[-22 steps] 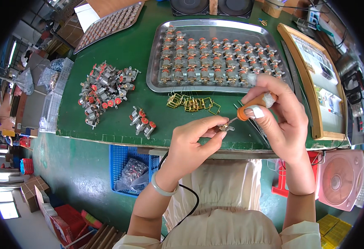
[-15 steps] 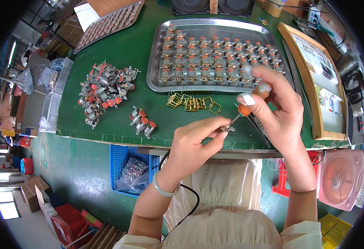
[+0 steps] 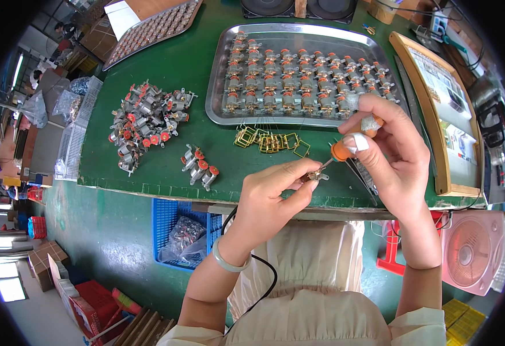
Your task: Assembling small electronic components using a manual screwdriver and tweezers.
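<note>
My left hand point(image 3: 272, 193) pinches a small metal component point(image 3: 317, 175) between thumb and forefinger near the table's front edge. In my right hand point(image 3: 399, 167), with tape around the thumb and fingertips, is a screwdriver point(image 3: 340, 152) with an orange handle. Its thin shaft slants down to the left and its tip meets the component. Part of the handle is hidden by the fingers. Black tweezers point(image 3: 363, 180) lie under the right hand. Three similar grey components with red caps point(image 3: 199, 168) lie left of my hands, before a larger heap of them point(image 3: 147, 122).
A steel tray point(image 3: 213, 98) holds rows of finished-looking components. Yellow wire frames point(image 3: 268, 142) lie before it. A second filled tray point(image 3: 148, 34) stands far left, a wood-framed board point(image 3: 445, 115) at right. Below are a blue crate point(image 3: 163, 230) and a pink fan point(image 3: 471, 254).
My right hand has shifted slightly right, its fingers rolled around the screwdriver handle. The left hand keeps its pinch on the component. The whole view has moved a little.
</note>
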Demonstrator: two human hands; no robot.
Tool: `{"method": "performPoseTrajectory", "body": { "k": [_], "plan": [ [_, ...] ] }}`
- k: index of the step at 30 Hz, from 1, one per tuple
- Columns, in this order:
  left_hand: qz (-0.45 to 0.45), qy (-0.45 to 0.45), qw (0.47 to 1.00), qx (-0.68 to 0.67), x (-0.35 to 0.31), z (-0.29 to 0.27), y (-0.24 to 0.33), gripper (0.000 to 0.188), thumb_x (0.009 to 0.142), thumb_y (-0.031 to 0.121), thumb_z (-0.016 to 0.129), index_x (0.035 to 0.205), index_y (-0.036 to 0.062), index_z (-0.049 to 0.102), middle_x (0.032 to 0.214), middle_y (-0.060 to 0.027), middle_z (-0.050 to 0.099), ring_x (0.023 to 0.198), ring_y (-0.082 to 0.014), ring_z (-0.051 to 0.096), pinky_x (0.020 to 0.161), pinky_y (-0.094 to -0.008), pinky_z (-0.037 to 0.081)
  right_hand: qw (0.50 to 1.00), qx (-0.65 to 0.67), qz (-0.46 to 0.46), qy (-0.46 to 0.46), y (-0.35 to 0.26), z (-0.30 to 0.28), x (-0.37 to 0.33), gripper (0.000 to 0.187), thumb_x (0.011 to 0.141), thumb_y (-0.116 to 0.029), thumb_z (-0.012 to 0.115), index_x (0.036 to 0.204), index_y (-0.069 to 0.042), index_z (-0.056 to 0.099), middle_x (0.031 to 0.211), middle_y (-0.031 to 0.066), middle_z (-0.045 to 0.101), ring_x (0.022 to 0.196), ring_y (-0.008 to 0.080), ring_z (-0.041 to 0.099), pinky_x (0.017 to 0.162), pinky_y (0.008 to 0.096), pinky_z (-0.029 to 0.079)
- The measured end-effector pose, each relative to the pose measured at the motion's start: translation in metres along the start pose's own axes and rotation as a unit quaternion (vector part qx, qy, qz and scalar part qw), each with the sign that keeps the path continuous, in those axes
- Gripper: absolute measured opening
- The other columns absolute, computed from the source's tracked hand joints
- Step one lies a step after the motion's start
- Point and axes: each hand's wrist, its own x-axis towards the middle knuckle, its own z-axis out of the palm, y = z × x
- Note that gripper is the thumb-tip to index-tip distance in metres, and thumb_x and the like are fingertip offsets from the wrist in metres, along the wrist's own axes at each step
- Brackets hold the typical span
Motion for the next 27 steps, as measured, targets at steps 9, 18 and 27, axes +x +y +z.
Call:
{"method": "performPoseTrajectory", "body": {
  "k": [9, 18, 27],
  "plan": [
    [-0.017, 0.009, 1.000, -0.024, -0.003, -0.001, -0.004, 0.024, 0.075, -0.002, 0.062, 0.099, -0.0021, 0.060, 0.086, -0.0104, 0.064, 0.071, -0.0126, 0.062, 0.066, -0.0249, 0.053, 0.981, 0.127, 0.108, -0.102, -0.005, -0.017, 0.014, 0.038, 0.076, -0.010, 0.067, 0.107, 0.002, 0.049, 0.103, 0.0124, 0.057, 0.092, 0.0173, 0.058, 0.081, 0.0277, 0.044],
    [-0.023, 0.001, 0.999, -0.037, -0.001, 0.001, -0.002, 0.024, 0.076, 0.000, 0.063, 0.100, -0.0017, 0.060, 0.088, -0.0115, 0.064, 0.073, -0.0140, 0.063, 0.069, -0.0257, 0.053, 0.994, 0.030, 0.094, 0.055, 0.000, 0.010, 0.017, 0.044, 0.075, -0.021, 0.072, 0.055, -0.008, 0.036, 0.050, -0.0018, 0.049, 0.049, 0.0056, 0.056, 0.040, 0.0181, 0.039],
    [-0.058, 0.038, 0.960, -0.273, -0.004, -0.008, 0.005, 0.025, 0.088, 0.005, 0.051, 0.111, -0.0053, 0.052, 0.099, -0.0132, 0.060, 0.085, -0.0243, 0.063, 0.076, -0.0315, 0.054, 0.930, 0.327, 0.123, 0.118, -0.006, 0.013, -0.020, 0.023, 0.076, -0.002, 0.059, 0.090, -0.005, 0.040, 0.075, 0.0048, 0.055, 0.060, 0.0092, 0.054, 0.053, 0.0226, 0.045]
  ]
}}
